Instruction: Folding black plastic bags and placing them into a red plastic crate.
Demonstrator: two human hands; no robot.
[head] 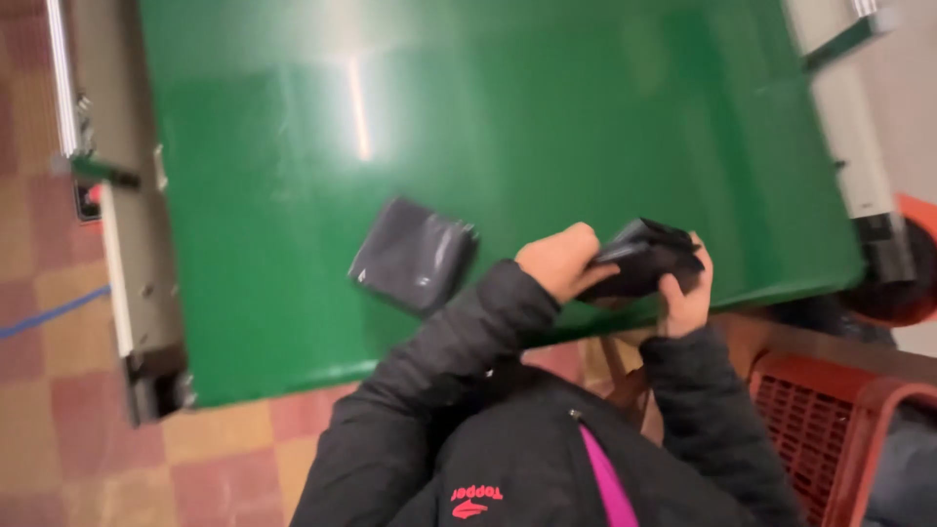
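A crumpled black plastic pouch point(644, 262) is gripped between both my hands above the near edge of a green conveyor belt point(508, 127). My left hand point(558, 262) pinches its left side. On the pouch's right side my right hand point(688, 293) holds it from below. Both arms wear black puffy sleeves. A second flat black pouch point(413, 256) lies on the belt to the left of my hands, untouched.
Grey metal side rails point(137, 263) frame the belt on the left and on the right point(849, 146). A red plastic crate point(830, 429) stands at the lower right. Red and yellow checkered floor tiles point(59, 390) show at the left.
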